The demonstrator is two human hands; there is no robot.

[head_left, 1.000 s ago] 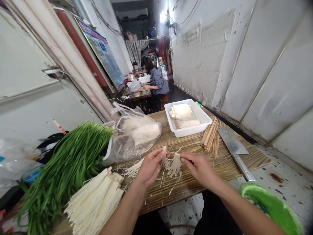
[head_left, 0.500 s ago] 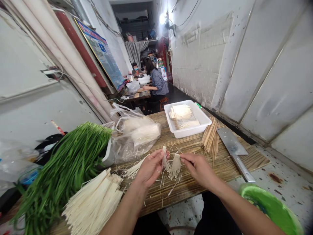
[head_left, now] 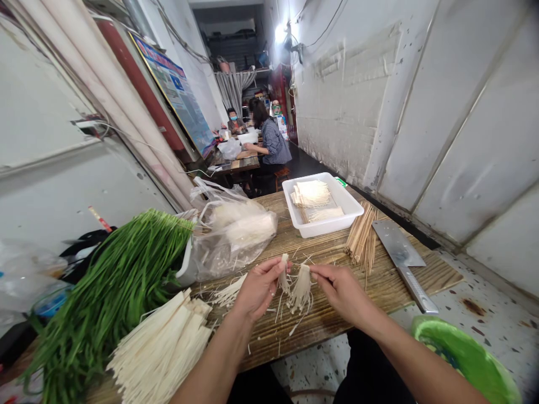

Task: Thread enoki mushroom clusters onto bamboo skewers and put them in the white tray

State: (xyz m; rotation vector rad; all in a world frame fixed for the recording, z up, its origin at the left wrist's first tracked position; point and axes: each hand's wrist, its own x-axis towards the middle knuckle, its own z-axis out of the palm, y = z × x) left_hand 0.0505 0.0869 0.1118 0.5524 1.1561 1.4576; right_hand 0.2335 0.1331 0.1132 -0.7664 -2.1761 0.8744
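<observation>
Between finger and thumb, my left hand (head_left: 261, 287) pinches a small bunch of enoki mushrooms (head_left: 285, 275), its cut base up and its strands hanging. My right hand (head_left: 342, 287) is closed close by, gripping what looks like a thin skewer, mostly hidden by the fingers. At its fingertips a second enoki bunch (head_left: 301, 287) fans downward over the wooden board (head_left: 311, 336). The two bunches hang side by side, a small space between them. Loose enoki strands (head_left: 228, 290) lie beside my left hand. A large enoki pile (head_left: 164, 348) rests left of my left forearm.
A white tray (head_left: 324, 225) holding enoki stands beyond my hands. Bamboo skewers (head_left: 362, 238) and a cleaver (head_left: 400, 247) lie right. Left are a plastic bag (head_left: 210, 252) and green chives (head_left: 113, 280). A green basin (head_left: 475, 359) sits low right. Two people sit farther back.
My left hand has shifted slightly right with its enoki bunch, which now tilts a little and is closer to the other bunch. My right hand is almost still.
</observation>
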